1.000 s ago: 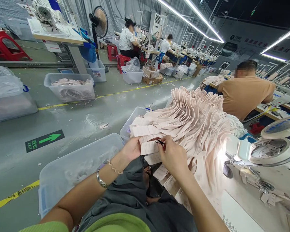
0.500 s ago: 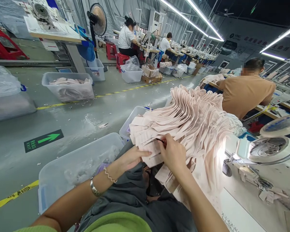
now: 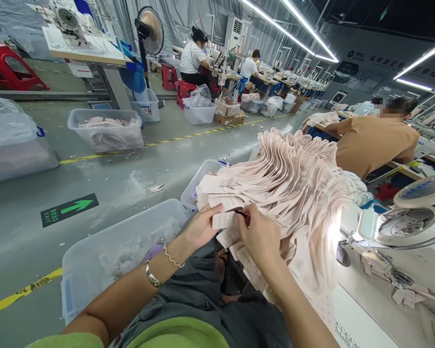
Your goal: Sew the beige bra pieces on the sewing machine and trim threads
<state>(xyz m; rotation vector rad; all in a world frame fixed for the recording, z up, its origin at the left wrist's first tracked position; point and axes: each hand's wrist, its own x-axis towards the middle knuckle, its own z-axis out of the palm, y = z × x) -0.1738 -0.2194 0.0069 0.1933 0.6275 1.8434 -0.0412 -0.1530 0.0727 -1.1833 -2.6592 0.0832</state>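
Observation:
A large layered pile of pale pink garments (image 3: 275,169) with lacy parts lies before me, its flat strap-like ends hanging toward my lap. My left hand (image 3: 205,226) pinches one pale pink band end (image 3: 224,221) at the pile's near edge, thumb on top. Close to its right, my right hand (image 3: 261,237) is closed around small dark thread snips (image 3: 241,212). Their tip points left, just over the band end. Most of the snips is hidden inside the fingers.
A sewing machine (image 3: 402,227) stands on the table at right. Plastic bins (image 3: 90,246) sit at my left, one holding clear bags. Another bin (image 3: 107,137) stands across the aisle. A co-worker in a tan shirt (image 3: 377,140) sits ahead right; others work further back.
My left hand has moved up and right and now pinches a band end, which is turned up. The snips remain in my right hand. The view has shifted slightly.

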